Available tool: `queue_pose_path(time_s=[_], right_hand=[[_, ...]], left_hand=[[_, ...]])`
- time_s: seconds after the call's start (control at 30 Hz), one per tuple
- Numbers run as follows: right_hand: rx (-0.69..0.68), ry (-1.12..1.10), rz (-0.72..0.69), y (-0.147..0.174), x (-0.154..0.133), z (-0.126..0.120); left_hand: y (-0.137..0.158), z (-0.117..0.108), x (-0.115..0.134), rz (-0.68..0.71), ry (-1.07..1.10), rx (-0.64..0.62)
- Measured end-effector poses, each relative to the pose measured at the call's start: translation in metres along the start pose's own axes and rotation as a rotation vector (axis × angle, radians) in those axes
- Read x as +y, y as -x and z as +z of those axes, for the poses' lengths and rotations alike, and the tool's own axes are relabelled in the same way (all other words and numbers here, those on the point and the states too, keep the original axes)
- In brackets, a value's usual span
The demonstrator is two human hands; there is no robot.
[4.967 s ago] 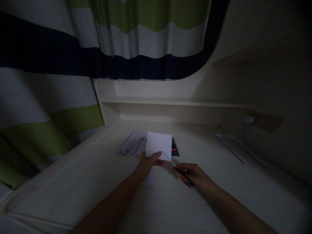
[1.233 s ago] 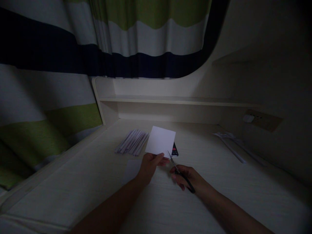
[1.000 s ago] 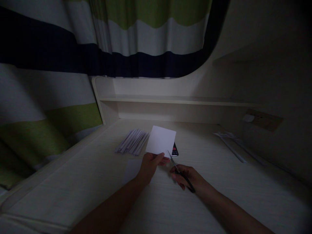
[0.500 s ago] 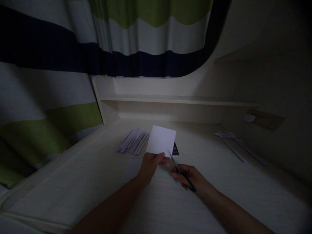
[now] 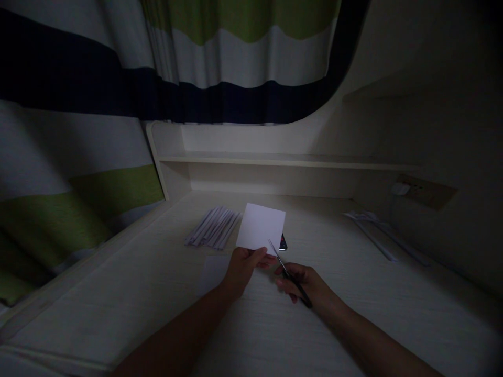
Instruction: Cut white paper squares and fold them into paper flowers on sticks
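Observation:
A square sheet of white paper [image 5: 261,226] is pinched at its lower edge by my left hand [image 5: 245,267], thumb on top and fingers beneath. My right hand [image 5: 296,283] grips black-handled scissors [image 5: 295,286], whose blades reach over the paper's lower right corner. Behind the paper, a dark phone-like device [image 5: 283,243] shows only in part. Another white sheet [image 5: 212,273] lies flat on the desk, partly hidden by my left hand and forearm.
A bundle of several narrow white paper strips [image 5: 214,228] lies left of the sheet. More long strips [image 5: 373,235] rest at the right wall, below a socket with a white plug [image 5: 401,189]. A shelf [image 5: 275,158] spans the back, and striped curtains [image 5: 98,131] hang at the left.
The paper and scissors have shifted very slightly, with the blades still at the lower right corner. Less of the dark device shows behind the paper. Both hands keep their holds.

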State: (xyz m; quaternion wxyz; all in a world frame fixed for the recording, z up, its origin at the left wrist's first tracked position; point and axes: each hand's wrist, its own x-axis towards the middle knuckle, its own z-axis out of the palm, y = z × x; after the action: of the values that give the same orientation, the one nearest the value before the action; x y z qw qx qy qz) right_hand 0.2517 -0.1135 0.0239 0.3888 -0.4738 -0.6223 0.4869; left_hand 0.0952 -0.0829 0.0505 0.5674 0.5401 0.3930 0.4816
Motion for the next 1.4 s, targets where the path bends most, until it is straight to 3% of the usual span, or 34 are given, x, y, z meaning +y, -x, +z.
queue_pose_path(time_s=[1.4], right_hand=[[0.076,-0.017,0.028,0.006,-0.01,0.001]], left_hand=[[0.004,0.007,-0.004,-0.034,0.071,-0.055]])
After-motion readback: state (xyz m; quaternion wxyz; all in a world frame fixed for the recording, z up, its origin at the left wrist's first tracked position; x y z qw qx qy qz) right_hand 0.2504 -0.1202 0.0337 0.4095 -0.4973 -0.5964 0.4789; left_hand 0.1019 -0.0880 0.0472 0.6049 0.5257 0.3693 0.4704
